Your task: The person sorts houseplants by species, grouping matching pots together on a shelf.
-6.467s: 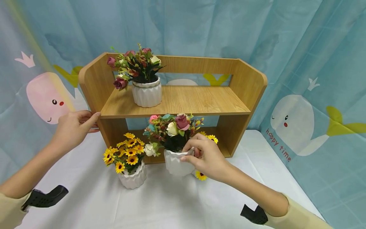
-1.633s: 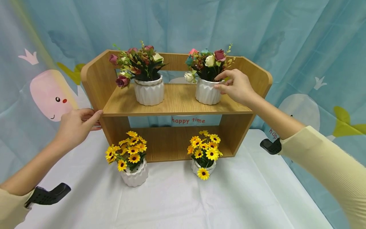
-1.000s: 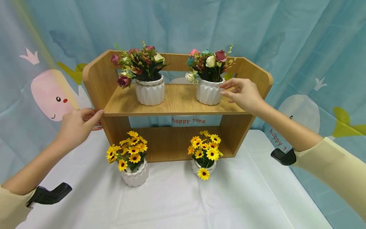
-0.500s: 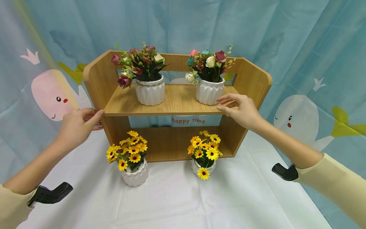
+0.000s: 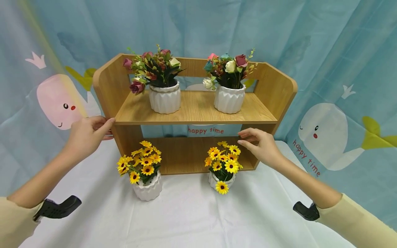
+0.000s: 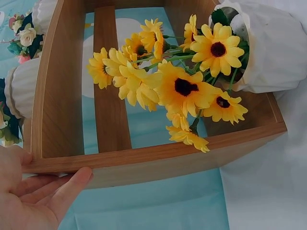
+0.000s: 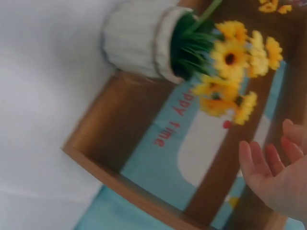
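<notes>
A two-tier wooden shelf (image 5: 198, 119) stands on the table. My left hand (image 5: 87, 136) holds its left side panel, thumb and fingers at the front edge by the upper board; the left wrist view shows the hand (image 6: 33, 191) against that edge. On the upper board sit a white pot of mauve and cream roses (image 5: 165, 98) at left and a white pot of mixed roses (image 5: 229, 98) at right. My right hand (image 5: 263, 146) hovers, holding nothing, beside the right-hand potted yellow sunflowers (image 5: 222, 165), fingers loosely bent. Another sunflower pot (image 5: 148, 187) stands front left.
A white cloth (image 5: 186, 220) covers the table. Behind hangs a blue curtain (image 5: 279, 31) with printed whales. Both sunflower pots stand in front of the lower compartment, whose bottom board (image 5: 183, 162) shows between them.
The mixed-rose pot was carried up onto the upper board at right. My right hand then released it and moved down beside the right sunflowers. The left hand keeps its place on the shelf.
</notes>
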The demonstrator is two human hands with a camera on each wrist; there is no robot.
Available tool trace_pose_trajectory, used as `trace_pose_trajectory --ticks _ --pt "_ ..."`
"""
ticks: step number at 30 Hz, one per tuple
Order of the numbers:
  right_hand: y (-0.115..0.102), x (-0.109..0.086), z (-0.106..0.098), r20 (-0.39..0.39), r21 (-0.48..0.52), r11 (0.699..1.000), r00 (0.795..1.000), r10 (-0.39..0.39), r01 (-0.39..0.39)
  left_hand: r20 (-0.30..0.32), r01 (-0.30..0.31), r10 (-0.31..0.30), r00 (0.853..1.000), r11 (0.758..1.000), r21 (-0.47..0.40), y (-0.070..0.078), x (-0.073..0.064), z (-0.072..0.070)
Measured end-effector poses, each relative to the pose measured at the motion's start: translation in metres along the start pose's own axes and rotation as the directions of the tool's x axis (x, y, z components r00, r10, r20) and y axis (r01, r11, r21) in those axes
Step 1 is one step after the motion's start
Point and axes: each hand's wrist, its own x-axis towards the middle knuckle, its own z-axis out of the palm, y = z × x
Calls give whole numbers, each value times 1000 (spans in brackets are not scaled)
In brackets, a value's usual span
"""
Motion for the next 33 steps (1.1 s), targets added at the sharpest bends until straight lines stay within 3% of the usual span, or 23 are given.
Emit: trace_pose_trajectory --ticks 20,33 --pt "55 -47 50 -48 84 989 991 122 -118 4 9 -9 1000 1000 6 2 -1 1" --pt "68 -71 81 -36 215 957 978 206 -193 -1 12 -12 1000 1000 -6 2 -1 0"
